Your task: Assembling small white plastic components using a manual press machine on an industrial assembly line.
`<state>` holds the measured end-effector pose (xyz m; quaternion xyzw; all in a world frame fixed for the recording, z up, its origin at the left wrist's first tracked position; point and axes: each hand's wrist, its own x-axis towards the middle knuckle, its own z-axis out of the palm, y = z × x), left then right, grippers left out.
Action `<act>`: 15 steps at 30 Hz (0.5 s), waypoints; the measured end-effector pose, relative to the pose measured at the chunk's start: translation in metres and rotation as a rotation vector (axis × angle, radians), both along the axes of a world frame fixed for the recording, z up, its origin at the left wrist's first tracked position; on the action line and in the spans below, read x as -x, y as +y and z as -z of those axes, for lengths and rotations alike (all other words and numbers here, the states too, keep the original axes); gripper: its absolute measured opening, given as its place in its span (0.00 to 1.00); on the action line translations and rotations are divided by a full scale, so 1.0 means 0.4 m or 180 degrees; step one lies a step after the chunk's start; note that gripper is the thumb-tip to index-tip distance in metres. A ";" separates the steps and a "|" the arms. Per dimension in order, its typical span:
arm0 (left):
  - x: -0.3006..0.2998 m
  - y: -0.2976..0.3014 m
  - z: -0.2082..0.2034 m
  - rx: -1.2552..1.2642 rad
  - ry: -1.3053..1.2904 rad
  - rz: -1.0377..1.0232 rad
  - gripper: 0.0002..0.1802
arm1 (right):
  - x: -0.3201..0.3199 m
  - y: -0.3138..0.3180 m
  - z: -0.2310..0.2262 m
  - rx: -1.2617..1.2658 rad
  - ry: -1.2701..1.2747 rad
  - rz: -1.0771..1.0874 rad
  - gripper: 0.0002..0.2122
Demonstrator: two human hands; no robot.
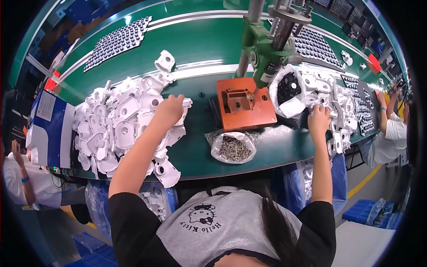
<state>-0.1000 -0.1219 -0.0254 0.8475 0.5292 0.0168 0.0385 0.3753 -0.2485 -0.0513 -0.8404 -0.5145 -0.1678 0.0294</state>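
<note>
My left hand is at the right edge of a large heap of white plastic housings, its fingers closed on a white plastic housing. Over on the right, my right hand reaches into a second pile of white plastic parts. Its fingers are curled down on a white part there, mostly hidden under them. Between the hands stands a green bench press above an orange fixture block. A metal-coloured insert with a hole sits on that block.
In front of the block lies an open plastic bag of small metal pins. Another bag holds black parts. Trays of small dark parts lie beyond the rail. A blue-and-white box stands left. Other people sit at both sides.
</note>
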 end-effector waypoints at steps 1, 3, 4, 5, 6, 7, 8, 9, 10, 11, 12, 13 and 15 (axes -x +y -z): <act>0.002 0.009 0.005 0.0019 -0.0086 -0.0043 0.15 | -0.009 0.004 0.010 -0.0253 -0.0123 -0.0089 0.14; 0.015 0.021 0.009 0.0031 -0.0177 -0.0076 0.14 | -0.034 0.008 0.004 -0.0413 0.0082 -0.0100 0.12; 0.019 0.026 0.007 0.0082 -0.0497 -0.0049 0.13 | -0.041 0.006 -0.001 -0.0564 0.0285 -0.0114 0.10; 0.022 0.025 -0.001 0.0130 -0.0815 -0.0042 0.13 | -0.016 0.000 -0.032 -0.0922 0.0207 -0.0244 0.09; 0.020 0.021 -0.010 0.0127 -0.0820 -0.0047 0.13 | 0.000 -0.008 -0.059 -0.0924 0.0202 -0.0250 0.09; 0.005 0.010 -0.031 0.0016 -0.1394 0.0028 0.12 | 0.009 -0.020 -0.082 -0.1290 0.0148 -0.0405 0.09; -0.013 -0.005 -0.056 -0.0096 -0.1969 0.0097 0.11 | 0.018 -0.029 -0.102 -0.1653 0.0092 -0.0566 0.09; -0.035 -0.024 -0.086 -0.0093 -0.1976 0.0101 0.11 | 0.024 -0.034 -0.116 -0.1908 0.0497 -0.0737 0.10; -0.063 -0.054 -0.122 0.0746 -0.2969 0.0068 0.11 | 0.045 -0.041 -0.141 -0.1906 0.0497 -0.0729 0.10; -0.082 -0.079 -0.135 0.1601 -0.3937 0.0009 0.11 | 0.077 -0.039 -0.165 -0.1800 0.1418 -0.0577 0.10; -0.097 -0.100 -0.128 0.1595 -0.3934 -0.0008 0.11 | 0.099 -0.036 -0.175 -0.1662 0.2334 -0.0413 0.10; -0.120 -0.117 -0.121 0.2016 -0.4576 0.0044 0.10 | 0.102 -0.035 -0.166 -0.1667 0.2312 -0.0386 0.10; -0.165 -0.151 -0.114 0.2644 -0.5558 0.0135 0.08 | 0.098 -0.022 -0.134 -0.1953 0.2299 -0.0816 0.09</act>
